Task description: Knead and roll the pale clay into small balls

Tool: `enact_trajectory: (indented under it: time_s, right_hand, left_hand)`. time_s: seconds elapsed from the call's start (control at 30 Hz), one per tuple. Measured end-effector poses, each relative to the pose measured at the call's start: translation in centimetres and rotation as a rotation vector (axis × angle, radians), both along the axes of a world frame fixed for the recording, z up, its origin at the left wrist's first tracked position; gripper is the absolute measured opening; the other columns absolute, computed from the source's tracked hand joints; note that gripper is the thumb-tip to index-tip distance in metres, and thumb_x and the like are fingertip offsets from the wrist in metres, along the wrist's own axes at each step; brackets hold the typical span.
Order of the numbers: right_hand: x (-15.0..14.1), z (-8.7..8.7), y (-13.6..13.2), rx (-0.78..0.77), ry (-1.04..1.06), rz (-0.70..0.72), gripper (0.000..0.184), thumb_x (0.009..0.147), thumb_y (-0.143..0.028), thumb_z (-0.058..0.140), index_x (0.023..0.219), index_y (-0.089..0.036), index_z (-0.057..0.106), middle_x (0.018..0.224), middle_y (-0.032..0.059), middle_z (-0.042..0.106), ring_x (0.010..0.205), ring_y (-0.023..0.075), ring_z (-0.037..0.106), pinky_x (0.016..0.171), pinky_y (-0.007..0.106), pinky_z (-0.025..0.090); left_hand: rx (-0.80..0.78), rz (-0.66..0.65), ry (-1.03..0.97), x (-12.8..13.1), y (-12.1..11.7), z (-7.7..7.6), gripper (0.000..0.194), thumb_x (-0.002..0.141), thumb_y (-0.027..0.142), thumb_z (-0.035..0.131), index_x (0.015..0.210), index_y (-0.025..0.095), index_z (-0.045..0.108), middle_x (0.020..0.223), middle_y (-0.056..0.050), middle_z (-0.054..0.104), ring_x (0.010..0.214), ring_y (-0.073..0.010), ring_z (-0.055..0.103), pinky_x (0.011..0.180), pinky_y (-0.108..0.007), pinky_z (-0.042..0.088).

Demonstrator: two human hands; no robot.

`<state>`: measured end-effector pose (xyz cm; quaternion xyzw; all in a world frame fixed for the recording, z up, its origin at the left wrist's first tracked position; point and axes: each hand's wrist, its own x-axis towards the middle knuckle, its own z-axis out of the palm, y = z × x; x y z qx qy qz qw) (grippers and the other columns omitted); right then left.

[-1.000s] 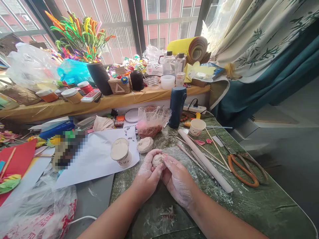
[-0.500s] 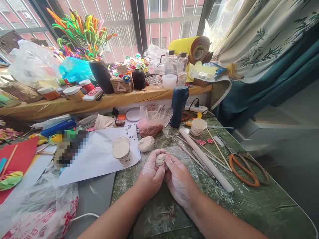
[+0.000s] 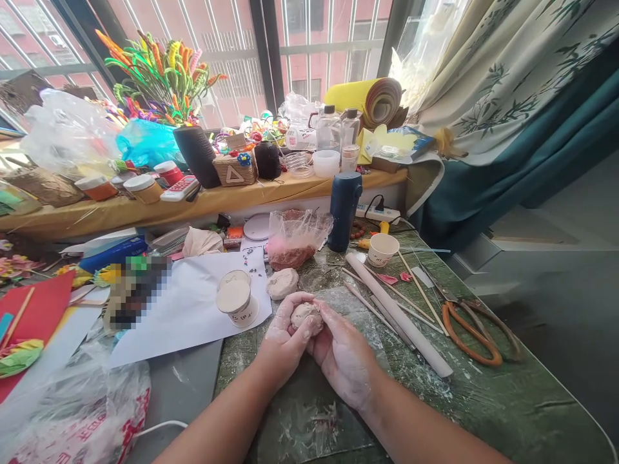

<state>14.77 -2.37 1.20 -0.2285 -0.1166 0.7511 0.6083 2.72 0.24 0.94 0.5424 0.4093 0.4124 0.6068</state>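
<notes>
A pale lump of clay (image 3: 305, 314) is held between both hands over a clear plastic sheet (image 3: 329, 412). My left hand (image 3: 284, 332) curls round its left side, with the thumb pressed on the front. On the other side my right hand (image 3: 345, 351) closes against the lump, its fingers partly hidden behind it. White powder coats both hands. Just beyond them lies another flattened lump of clay (image 3: 282, 283). A plastic bag of reddish-brown material (image 3: 294, 248) stands behind that lump.
Paper cups (image 3: 234, 298) stand on white paper (image 3: 178, 309) at left. To the right lie a rolling pin (image 3: 396, 312), thin sticks and scissors with orange handles (image 3: 471, 335). Farther back are another paper cup (image 3: 383, 250) and a dark blue flask (image 3: 344, 212). A crowded windowsill (image 3: 203, 200) runs behind.
My hands have shifted slightly left and turned round the clay, so more of the lump now shows between them. The camera view has tilted slightly.
</notes>
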Motion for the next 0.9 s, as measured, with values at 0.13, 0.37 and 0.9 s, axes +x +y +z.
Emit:
enact_trajectory:
  time_s: [0.13,0.37,0.9]
  right_hand:
    - [0.10,0.07,-0.17,0.014,-0.005,0.019,0.018,0.086,-0.030,0.078,0.100,-0.018,0.075,0.093,0.0019,0.074,0.084,0.0147,0.066,0.085,0.028,0.055]
    - [0.20,-0.05,-0.56,-0.026,-0.014,0.004,0.017,0.085,-0.027,0.079,0.098,-0.018,0.077,0.088,0.0020,0.075,0.081,0.0132,0.067,0.082,0.025,0.054]
    - [0.47,0.47,0.08,-0.038,0.060,0.017,0.018,0.090,-0.033,0.069,0.096,-0.018,0.076,0.097,0.0063,0.076,0.089,0.0202,0.068,0.087,0.036,0.056]
  left_hand:
    - [0.010,-0.009,-0.006,0.22,0.02,-0.24,0.034,0.090,0.040,0.068,0.117,0.023,0.059,0.111,-0.007,0.068,0.100,-0.0216,0.063,0.093,-0.033,0.049]
    - [0.122,-0.011,0.091,0.50,-0.24,0.46,0.024,0.092,0.031,0.062,0.114,0.021,0.061,0.104,-0.007,0.068,0.095,-0.0214,0.062,0.091,-0.034,0.050]
    - [0.172,-0.019,-0.078,-0.22,0.01,0.12,0.046,0.089,0.043,0.066,0.130,0.021,0.062,0.138,-0.011,0.061,0.121,-0.0284,0.059,0.103,-0.037,0.047]
